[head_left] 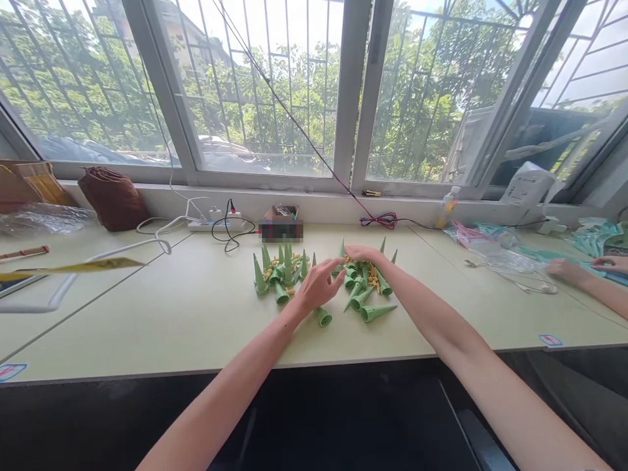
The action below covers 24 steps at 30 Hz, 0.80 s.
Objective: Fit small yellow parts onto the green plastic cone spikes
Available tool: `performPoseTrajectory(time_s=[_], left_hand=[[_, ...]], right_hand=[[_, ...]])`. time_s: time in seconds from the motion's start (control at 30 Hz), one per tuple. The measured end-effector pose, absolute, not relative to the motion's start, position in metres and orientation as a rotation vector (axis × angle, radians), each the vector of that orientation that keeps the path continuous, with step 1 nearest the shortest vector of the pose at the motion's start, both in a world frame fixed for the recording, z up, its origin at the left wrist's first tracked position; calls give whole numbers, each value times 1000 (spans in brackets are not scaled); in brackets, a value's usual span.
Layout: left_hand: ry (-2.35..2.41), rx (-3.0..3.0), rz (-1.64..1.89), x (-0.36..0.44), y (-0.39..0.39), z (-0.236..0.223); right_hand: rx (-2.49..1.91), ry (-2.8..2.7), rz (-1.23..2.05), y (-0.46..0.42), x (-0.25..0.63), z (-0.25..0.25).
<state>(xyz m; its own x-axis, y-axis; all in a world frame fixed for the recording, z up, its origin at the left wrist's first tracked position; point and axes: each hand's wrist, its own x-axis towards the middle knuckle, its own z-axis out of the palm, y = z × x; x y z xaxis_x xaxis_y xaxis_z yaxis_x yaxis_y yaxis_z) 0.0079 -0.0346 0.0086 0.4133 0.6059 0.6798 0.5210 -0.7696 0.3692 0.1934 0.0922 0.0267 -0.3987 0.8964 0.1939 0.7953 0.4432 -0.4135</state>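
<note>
My left hand (321, 282) reaches in over the middle of the table, its thumb spread apart from the fingers. Just past its fingertips an upright green plastic cone (341, 248) points upward. My right hand (364, 254) bends in from the other side, with its fingertips closed at that cone; the exact grip is partly hidden. Under and around the right hand lie several hollow green cones (377, 313) and small yellowish pieces (371, 278). On the left is another cluster of green cones (260, 276), many upright, with more yellowish pieces among them. One cone (324, 317) lies below my left hand.
A small box (282, 226) and a power strip (210, 224) stand at the back near the window. Coiled cable (380, 220), a bottle (447, 206) and plastic bags (483, 239) lie to the right. Another person's hand (569, 271) is at far right. A brown bundle (112, 198) sits left.
</note>
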Motion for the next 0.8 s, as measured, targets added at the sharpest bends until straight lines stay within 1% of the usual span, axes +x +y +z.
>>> performPoseTrajectory(time_s=[0.13, 0.4, 0.6, 0.8], left_hand=[[1014, 2553, 1300, 9, -36, 11], [985, 2544, 1314, 9, -36, 12], [994, 2537, 1312, 9, -36, 12], [1011, 2519, 1317, 8, -36, 11]], right_hand=[[-1449, -2396, 471, 78, 192, 24], [-1395, -2466, 577, 56, 193, 38], [-1424, -2417, 378, 57, 199, 45], [-1587, -2272, 406, 66, 201, 48]])
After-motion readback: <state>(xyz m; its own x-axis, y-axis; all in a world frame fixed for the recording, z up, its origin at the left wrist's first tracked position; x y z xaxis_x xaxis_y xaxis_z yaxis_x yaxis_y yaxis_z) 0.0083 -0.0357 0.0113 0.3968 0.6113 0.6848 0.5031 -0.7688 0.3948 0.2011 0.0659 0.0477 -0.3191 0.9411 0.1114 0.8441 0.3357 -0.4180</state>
